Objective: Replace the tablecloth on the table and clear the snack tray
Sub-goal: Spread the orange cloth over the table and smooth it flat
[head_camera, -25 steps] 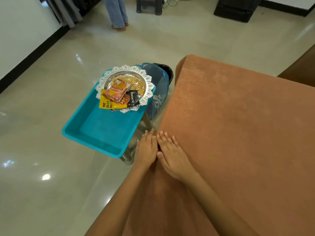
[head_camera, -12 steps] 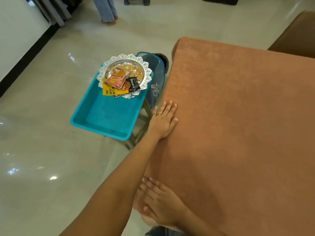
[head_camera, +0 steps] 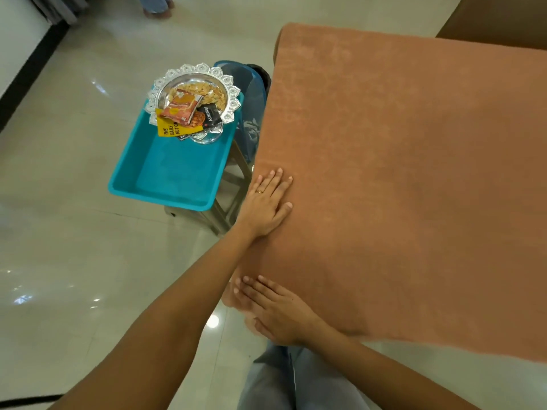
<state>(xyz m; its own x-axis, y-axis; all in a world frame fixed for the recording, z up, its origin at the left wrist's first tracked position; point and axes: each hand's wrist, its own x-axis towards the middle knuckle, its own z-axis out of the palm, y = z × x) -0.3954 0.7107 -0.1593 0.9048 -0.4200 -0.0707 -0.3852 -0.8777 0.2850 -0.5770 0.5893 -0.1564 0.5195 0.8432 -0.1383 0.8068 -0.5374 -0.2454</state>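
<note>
An orange-brown tablecloth (head_camera: 399, 179) covers the table and fills the right of the view. My left hand (head_camera: 268, 204) lies flat, fingers together, on the cloth at the table's left edge. My right hand (head_camera: 276, 309) presses flat on the cloth at the near left corner, where the fabric hangs over. To the left, a silver scalloped snack tray (head_camera: 233, 100) holds loose nuts and several snack packets (head_camera: 185, 112). It rests on the far end of a teal plastic bin (head_camera: 165, 176) set on a stool.
A blue bag or basket (head_camera: 251, 93) stands between the teal bin and the table. A stool frame (head_camera: 228, 208) sits under the bin. A person's feet (head_camera: 155, 7) show at the top left on the glossy tiled floor. My own legs (head_camera: 296, 380) are below.
My hands, side by side a second ago, have parted. The left slid forward along the table's left edge; the right drew back to the near corner. The view tilted down.
</note>
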